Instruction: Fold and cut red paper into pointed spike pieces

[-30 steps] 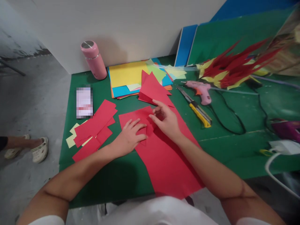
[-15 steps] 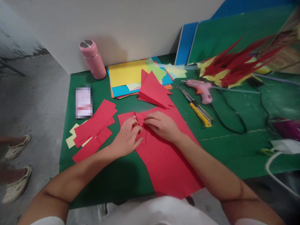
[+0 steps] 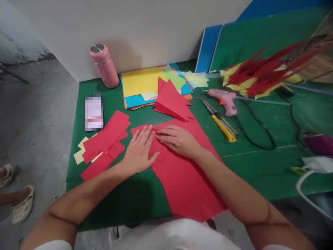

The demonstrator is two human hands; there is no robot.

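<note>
A small folded piece of red paper lies on top of a large red paper sheet in front of me. My left hand rests flat on the small piece, fingers stretched out and thumb apart. Beside it, my right hand has its fingers closed together at the folded edge of the small piece; the thumb is mostly hidden. Cut red paper strips and a few pale yellow scraps lie to the left. Beyond my hands is a stack of pointed red paper cutouts.
Colored paper sheets and a pink bottle stand at the back, with a phone nearer. Rightward lie a yellow utility knife, a pink glue gun with a cord, and a red-yellow paper flame. A person's shoes show at left.
My left hand has gone from curled fingers at the fold to lying flat on the paper. The right fingertips have shifted slightly left. At left, the person's feet have moved.
</note>
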